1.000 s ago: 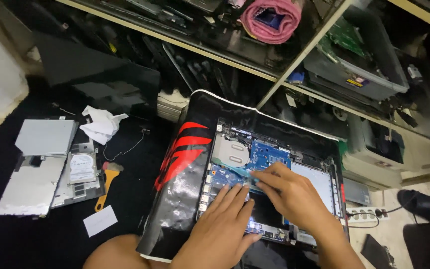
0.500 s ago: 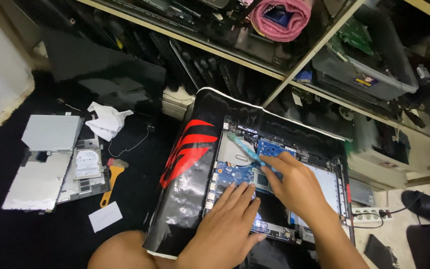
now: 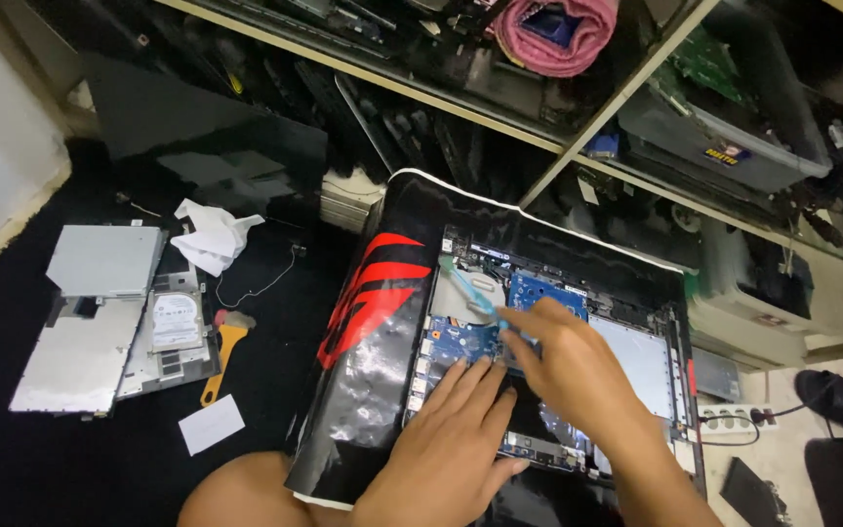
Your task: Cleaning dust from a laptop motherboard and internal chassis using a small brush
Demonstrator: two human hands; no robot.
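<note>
Brushing: right hand (image 3: pixel 578 376) fingers clamped on light-blue brush (image 3: pixel 470 293) over the opened laptop's (image 3: pixel 539 390) blue circuit board (image 3: pixel 546 293), frame centre. Left hand (image 3: pixel 451 439) lies flat, fingers together, on laptop's lower edge.

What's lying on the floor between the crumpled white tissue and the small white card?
In the head view, a small orange-handled brush lies between the tissue and the card.

Opened laptop (image 3: pixel 558 390) lying flat at lower middle of the frame, blue boards showing inside. Light blue toothbrush (image 3: pixel 470 293) tilted across the boards, bristle end toward upper left.
</note>
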